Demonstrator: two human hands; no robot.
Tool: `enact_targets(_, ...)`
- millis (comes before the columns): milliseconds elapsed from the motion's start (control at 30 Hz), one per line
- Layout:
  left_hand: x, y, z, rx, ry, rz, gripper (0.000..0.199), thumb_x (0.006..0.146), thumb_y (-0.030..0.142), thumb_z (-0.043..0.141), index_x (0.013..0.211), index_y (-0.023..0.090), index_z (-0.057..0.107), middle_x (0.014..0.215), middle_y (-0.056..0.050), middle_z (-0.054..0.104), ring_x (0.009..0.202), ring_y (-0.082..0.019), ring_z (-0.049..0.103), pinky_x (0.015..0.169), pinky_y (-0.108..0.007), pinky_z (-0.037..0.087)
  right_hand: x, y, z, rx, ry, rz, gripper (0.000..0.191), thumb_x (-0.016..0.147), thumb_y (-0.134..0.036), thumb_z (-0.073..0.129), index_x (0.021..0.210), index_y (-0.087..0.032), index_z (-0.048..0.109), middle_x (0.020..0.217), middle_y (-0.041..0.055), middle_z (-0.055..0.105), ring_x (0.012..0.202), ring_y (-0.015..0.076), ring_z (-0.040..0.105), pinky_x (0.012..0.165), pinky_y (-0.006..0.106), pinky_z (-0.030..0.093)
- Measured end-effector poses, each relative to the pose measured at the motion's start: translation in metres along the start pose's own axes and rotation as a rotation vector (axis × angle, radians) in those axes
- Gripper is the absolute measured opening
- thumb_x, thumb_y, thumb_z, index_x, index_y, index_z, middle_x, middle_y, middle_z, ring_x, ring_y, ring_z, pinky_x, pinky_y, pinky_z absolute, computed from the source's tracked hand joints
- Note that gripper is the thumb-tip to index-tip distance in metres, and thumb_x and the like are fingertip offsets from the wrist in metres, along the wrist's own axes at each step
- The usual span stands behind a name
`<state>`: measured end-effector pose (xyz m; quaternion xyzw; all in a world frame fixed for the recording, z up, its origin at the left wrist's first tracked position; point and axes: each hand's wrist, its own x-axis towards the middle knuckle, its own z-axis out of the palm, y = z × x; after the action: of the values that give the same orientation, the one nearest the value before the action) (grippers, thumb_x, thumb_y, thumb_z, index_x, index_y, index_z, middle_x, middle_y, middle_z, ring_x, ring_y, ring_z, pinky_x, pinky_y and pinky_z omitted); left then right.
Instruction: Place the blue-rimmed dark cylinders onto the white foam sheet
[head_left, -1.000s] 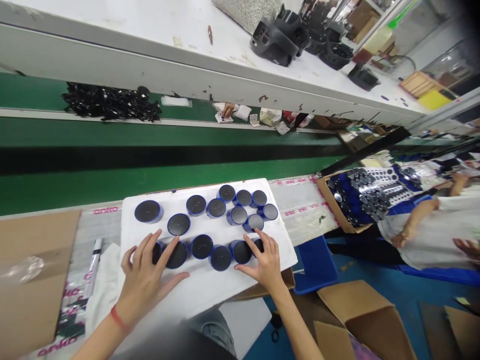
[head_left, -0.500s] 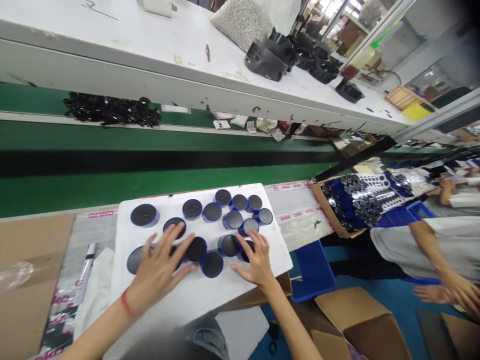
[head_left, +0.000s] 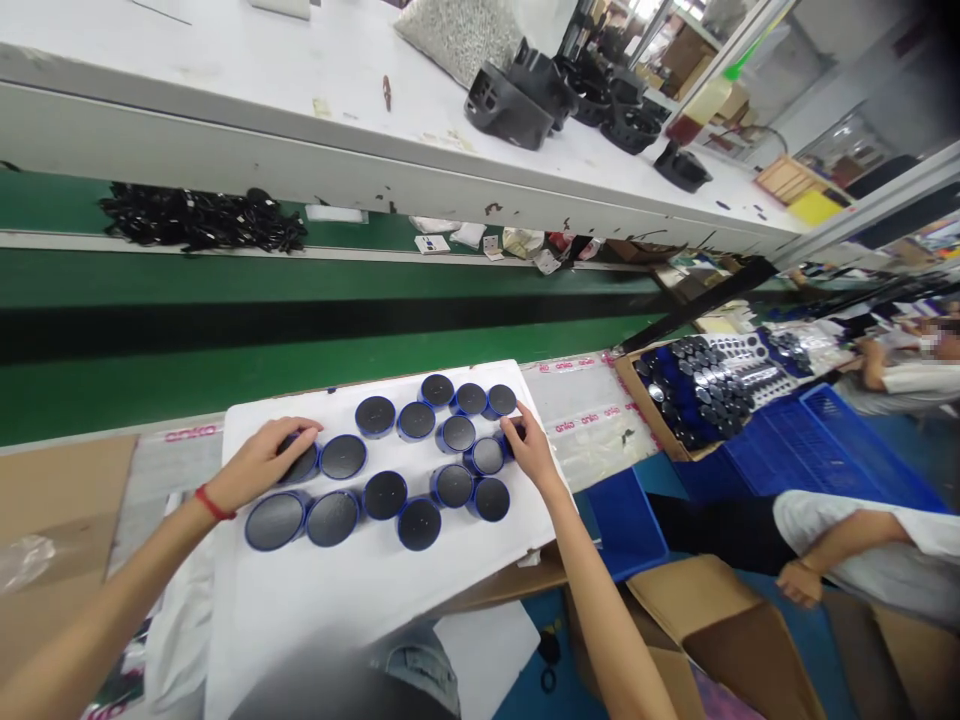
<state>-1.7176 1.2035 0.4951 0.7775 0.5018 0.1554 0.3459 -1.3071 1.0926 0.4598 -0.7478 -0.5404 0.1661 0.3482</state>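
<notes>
Several short blue cylinders with flat dark round tops, such as the front one, stand upright on a white foam board. My left hand curls around the upper left cylinder, its fingers partly covering the dark top. Beside that one stands another wide cylinder, and two more wide ones sit just below. At the right of the group, my right hand has its thumb and fingers around a cylinder that it mostly hides. A neighbouring cylinder stands directly left of it.
Behind the board runs a green conveyor belt, with a pile of black cables beyond. A white shelf holds black plastic parts. On the right are a carton of similar cylinders, an open box and a co-worker's arm.
My left hand has moved up and left onto the upper left cylinder. My right hand has gone up to the right edge of the group. Several cylinders have shifted closer together.
</notes>
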Motion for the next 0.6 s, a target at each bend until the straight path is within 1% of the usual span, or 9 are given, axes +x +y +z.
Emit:
enact_targets(67,0.006,0.004,-0.001,-0.016,0.019,-0.004,0.036,0.095,0.046,0.051,0.11,0.015,0.062,0.108,-0.009,0.065,0.097,-0.021,0.063,0.087,-0.043,0.053,0.003,-0.006,-0.004,0.002,0.004,0.014,0.039,0.097,-0.041,0.053,0.127,-0.017,0.053,0.11,0.0072,0.064,0.088,0.0178,0.066,0.079,0.039,0.057)
enact_targets(133,0.027,0.017,-0.003,-0.019,0.048,0.01,0.038,0.095,0.045,0.051,0.118,0.015,0.058,0.115,-0.01,0.062,0.1,-0.023,0.062,0.086,-0.043,0.054,0.019,-0.016,-0.007,-0.013,0.001,-0.003,0.043,0.096,-0.041,0.054,0.133,-0.019,0.048,0.123,0.0099,0.059,0.099,0.0211,0.064,0.083,0.042,0.057)
enact_targets(167,0.041,0.028,-0.002,-0.02,0.047,0.039,0.039,0.094,0.044,0.053,0.121,0.016,0.056,0.121,-0.011,0.059,0.106,-0.024,0.06,0.09,-0.045,0.053,0.031,-0.022,-0.008,-0.025,-0.019,-0.027,0.045,0.096,-0.04,0.055,0.135,-0.02,0.047,0.13,0.0109,0.056,0.106,0.0232,0.062,0.087,0.044,0.055)
enact_targets(200,0.058,0.04,0.001,-0.02,0.021,0.084,0.041,0.094,0.043,0.055,0.125,0.016,0.054,0.128,-0.012,0.056,0.112,-0.026,0.058,0.094,-0.048,0.051,0.044,-0.029,-0.007,-0.04,-0.056,-0.059,0.046,0.095,-0.04,0.056,0.136,-0.021,0.046,0.134,0.0113,0.053,0.111,0.0248,0.059,0.091,0.046,0.054)
enact_targets(267,0.091,0.067,0.014,-0.017,-0.077,0.173,0.044,0.093,0.042,0.056,0.129,0.017,0.051,0.132,-0.012,0.054,0.115,-0.027,0.057,0.096,-0.049,0.051,0.067,-0.044,-0.003,-0.079,-0.176,-0.122,0.044,0.095,-0.04,0.056,0.134,-0.021,0.049,0.134,0.0108,0.054,0.112,0.0242,0.06,0.093,0.046,0.053)
enact_targets(367,0.123,0.098,0.043,0.013,-0.253,0.29,0.045,0.092,0.039,0.059,0.13,0.017,0.052,0.128,-0.011,0.058,0.114,-0.027,0.058,0.099,-0.052,0.049,0.084,-0.061,0.006,-0.17,-0.363,-0.182,0.034,0.094,-0.041,0.058,0.12,-0.018,0.059,0.118,0.0082,0.063,0.101,0.021,0.064,0.09,0.044,0.054)
enact_targets(433,0.129,0.107,0.061,0.029,-0.338,0.332,0.041,0.093,0.038,0.059,0.128,0.017,0.054,0.122,-0.011,0.061,0.108,-0.025,0.061,0.096,-0.05,0.051,0.081,-0.068,0.009,-0.224,-0.434,-0.21,0.03,0.093,-0.041,0.06,0.11,-0.016,0.063,0.111,0.0069,0.066,0.1,0.0209,0.064,0.091,0.045,0.053)
enact_targets(500,0.126,0.108,0.073,0.035,-0.382,0.361,0.039,0.093,0.036,0.058,0.127,0.016,0.054,0.119,-0.01,0.062,0.106,-0.024,0.062,0.095,-0.05,0.052,0.071,-0.072,0.011,-0.244,-0.469,-0.232,0.028,0.094,-0.041,0.059,0.105,-0.016,0.065,0.108,0.0065,0.067,0.102,0.021,0.064,0.093,0.046,0.051)
enact_targets(600,0.119,0.107,0.076,0.014,-0.417,0.389,0.035,0.092,0.035,0.06,0.122,0.016,0.058,0.116,-0.009,0.064,0.106,-0.024,0.063,0.096,-0.05,0.051,0.057,-0.074,0.009,-0.202,-0.489,-0.254,0.028,0.094,-0.04,0.058,0.107,-0.016,0.065,0.11,0.0067,0.067,0.105,0.0216,0.063,0.096,0.047,0.05)
